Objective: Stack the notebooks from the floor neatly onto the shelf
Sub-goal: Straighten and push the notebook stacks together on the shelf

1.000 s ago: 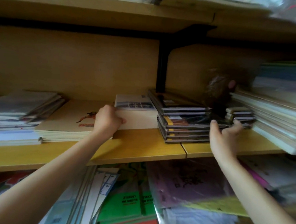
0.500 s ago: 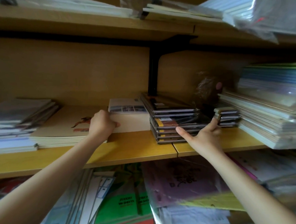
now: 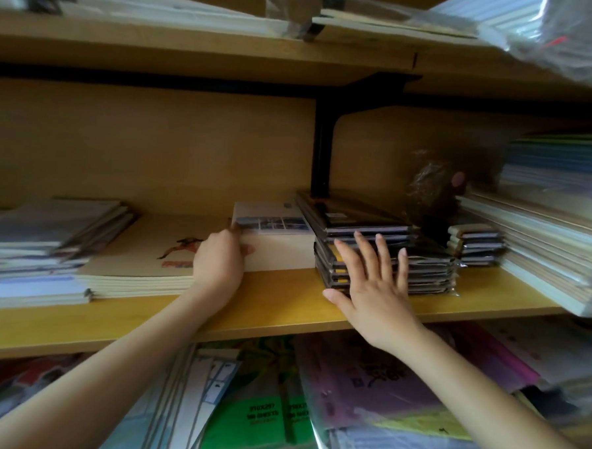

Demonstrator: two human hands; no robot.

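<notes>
A stack of dark, plastic-wrapped notebooks (image 3: 373, 225) sits on the yellow wooden shelf (image 3: 283, 306) at the middle. My right hand (image 3: 370, 283) lies flat and open against the stack's front face, fingers spread. My left hand (image 3: 219, 258) is curled on the left corner of a pale block of notebooks (image 3: 279, 254), which is topped by a cover with small photos. To its left lies a low tan stack with an orange figure (image 3: 156, 251).
A blurred stack (image 3: 36, 238) fills the shelf's left end. A small dark pile (image 3: 475, 244) and tall paper stacks (image 3: 547, 251) stand at the right. A black bracket (image 3: 322, 150) rises behind. Papers and green pads (image 3: 267, 415) crowd the lower shelf.
My right hand moved left from the small pile at the right and now presses flat on the front of the dark stack. My left hand stays on the pale block.
</notes>
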